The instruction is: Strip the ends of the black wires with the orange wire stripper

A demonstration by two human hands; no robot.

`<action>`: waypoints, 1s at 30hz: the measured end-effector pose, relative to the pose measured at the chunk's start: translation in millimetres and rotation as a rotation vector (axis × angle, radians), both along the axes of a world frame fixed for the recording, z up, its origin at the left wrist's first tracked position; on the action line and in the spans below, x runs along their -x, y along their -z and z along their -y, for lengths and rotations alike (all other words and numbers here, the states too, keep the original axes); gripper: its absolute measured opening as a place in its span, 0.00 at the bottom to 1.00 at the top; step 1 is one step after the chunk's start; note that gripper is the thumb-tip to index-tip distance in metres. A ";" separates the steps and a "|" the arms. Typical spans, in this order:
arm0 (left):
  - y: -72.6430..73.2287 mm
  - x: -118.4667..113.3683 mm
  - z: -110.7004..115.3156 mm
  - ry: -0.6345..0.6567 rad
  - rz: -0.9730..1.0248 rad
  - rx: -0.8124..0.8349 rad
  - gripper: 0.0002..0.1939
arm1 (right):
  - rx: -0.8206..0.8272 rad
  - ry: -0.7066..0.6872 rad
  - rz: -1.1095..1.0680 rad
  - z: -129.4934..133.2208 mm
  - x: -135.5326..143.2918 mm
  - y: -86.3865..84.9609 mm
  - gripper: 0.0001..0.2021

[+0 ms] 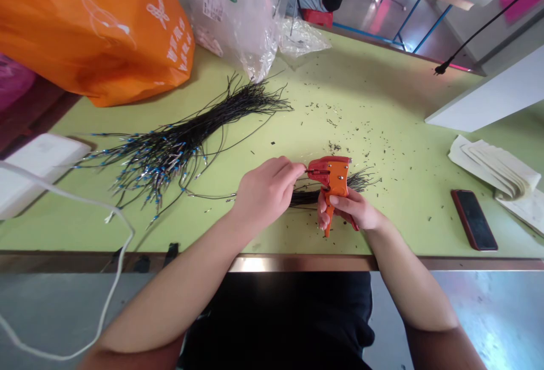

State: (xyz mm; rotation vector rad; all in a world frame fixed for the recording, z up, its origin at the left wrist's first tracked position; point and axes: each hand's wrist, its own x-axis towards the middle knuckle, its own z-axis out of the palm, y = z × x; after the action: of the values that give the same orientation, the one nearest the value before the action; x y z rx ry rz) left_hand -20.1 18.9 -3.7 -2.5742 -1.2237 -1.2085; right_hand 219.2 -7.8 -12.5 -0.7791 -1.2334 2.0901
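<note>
My right hand (pixel 346 210) is wrapped round the handles of a red and orange wire stripper (pixel 336 173). Its jaws point left, toward my left hand (pixel 270 186). Fingers pinched, my left hand holds a thin black wire (pixel 306 171) at the mouth of those jaws; most of the wire is hidden behind the hand. A bundle of black wires (pixel 304 197) lies on the table beneath both hands, its cut ends fanning out at the right. Farther left lies a larger bundle of black wires (pixel 199 123), many with blue and silver terminals on their ends.
An orange bag (pixel 127 30) and clear plastic bags (pixel 238 13) stand at the back left. Small black scraps (pixel 357 129) litter the green table (pixel 395 98). A phone (pixel 474 220) and folded papers (pixel 495 166) lie right; a white cable (pixel 123 256) hangs left. A person sits beyond the table.
</note>
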 end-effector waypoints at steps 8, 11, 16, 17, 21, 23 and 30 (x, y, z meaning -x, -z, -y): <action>-0.9 1.0 0.3 -0.006 0.009 0.026 0.12 | -0.039 0.055 0.034 2.8 4.8 4.6 0.20; -2.3 1.1 0.3 -0.006 0.016 0.020 0.12 | -0.068 0.098 0.048 6.0 10.2 6.3 0.21; -2.8 0.7 0.9 -0.040 0.022 0.022 0.14 | -0.074 0.197 0.071 11.2 24.5 8.6 0.25; -2.6 0.7 1.3 -0.049 0.021 0.026 0.15 | -0.083 0.209 0.061 11.4 26.8 9.2 0.25; -2.4 3.2 1.4 -0.077 0.016 0.050 0.18 | -0.109 0.172 -0.001 8.2 27.5 11.3 0.24; -3.4 6.9 -1.4 -0.096 0.028 0.061 0.18 | -0.155 0.160 -0.066 5.0 22.2 8.7 0.23; -6.4 9.1 -6.0 -0.152 0.044 0.048 0.11 | -0.188 0.558 -0.060 -4.4 7.4 -8.9 0.24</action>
State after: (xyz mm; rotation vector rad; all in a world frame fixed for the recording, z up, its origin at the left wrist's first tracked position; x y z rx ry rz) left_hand -29.2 24.9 2.7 -2.4458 -1.4451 -1.2249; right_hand 211.7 -3.4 -3.6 -0.8492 -1.0154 1.5135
